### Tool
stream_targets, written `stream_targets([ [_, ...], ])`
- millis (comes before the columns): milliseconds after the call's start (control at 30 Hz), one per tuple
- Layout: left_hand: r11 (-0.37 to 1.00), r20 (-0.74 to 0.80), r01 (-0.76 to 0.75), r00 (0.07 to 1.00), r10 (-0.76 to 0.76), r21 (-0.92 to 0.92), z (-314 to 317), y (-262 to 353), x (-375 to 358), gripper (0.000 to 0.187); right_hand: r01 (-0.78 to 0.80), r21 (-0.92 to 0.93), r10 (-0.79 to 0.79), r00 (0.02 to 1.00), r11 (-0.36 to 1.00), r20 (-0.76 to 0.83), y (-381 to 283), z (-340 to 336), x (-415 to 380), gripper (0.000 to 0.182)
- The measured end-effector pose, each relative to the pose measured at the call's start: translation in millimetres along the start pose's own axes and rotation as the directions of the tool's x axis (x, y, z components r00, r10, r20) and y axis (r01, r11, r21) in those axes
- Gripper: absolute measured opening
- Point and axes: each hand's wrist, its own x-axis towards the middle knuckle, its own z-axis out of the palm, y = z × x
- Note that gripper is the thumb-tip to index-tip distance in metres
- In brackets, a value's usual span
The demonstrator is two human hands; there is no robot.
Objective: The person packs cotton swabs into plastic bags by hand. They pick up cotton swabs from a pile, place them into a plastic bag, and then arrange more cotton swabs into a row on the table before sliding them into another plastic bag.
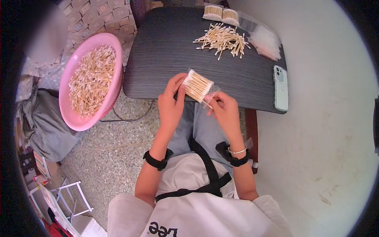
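A clear plastic bag (pixel 198 85) with a flat row of cotton swabs inside is held over the near edge of the dark table (pixel 166 59). My left hand (pixel 172 94) is closed on its left side, thumb in front and fingers behind. At the bag's lower right end, the fingers of my right hand (pixel 222 103) are pinched together by the loose plastic. One cotton swab (pixel 207 104) slants out there, right at the right fingertips. Beyond the bag lies a loose heap of cotton swabs (pixel 223 39).
Two packed bundles of swabs (pixel 213 13) stand at the table's far edge, beside a stack of clear empty bags (pixel 265 41). A pale phone (pixel 280 87) lies at the right edge, near the wall (pixel 323 118). Left of the table is a pink basin (pixel 65 89) full of swabs.
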Motion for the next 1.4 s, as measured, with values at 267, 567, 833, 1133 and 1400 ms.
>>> stream_targets([
  [267,0.997,-0.005,0.054,0.999,-0.054,0.056,0,-6,4,0.025,0.047,-0.051,-0.048,0.998,0.998,-0.035,4,5,7,0.022],
  [567,0.997,0.0,0.03,1.0,-0.03,0.07,-1,-5,7,0.025,-0.034,-0.014,0.035,0.997,0.999,0.067,-7,-7,-17,0.016],
  [833,0.998,0.012,0.062,0.998,-0.063,0.029,-3,-5,8,0.025,0.098,-0.201,-0.1,0.995,0.975,0.001,-11,1,-13,0.018],
  [1133,0.998,-0.002,0.054,0.999,-0.054,0.042,-1,-2,7,0.023,-0.019,-0.16,0.016,1.0,0.987,-0.02,-20,6,1,0.019],
  [1400,0.997,-0.014,0.005,1.0,-0.003,0.077,0,-6,4,0.024,-0.036,0.093,0.04,0.998,0.995,-0.045,-9,-2,-9,0.016],
])
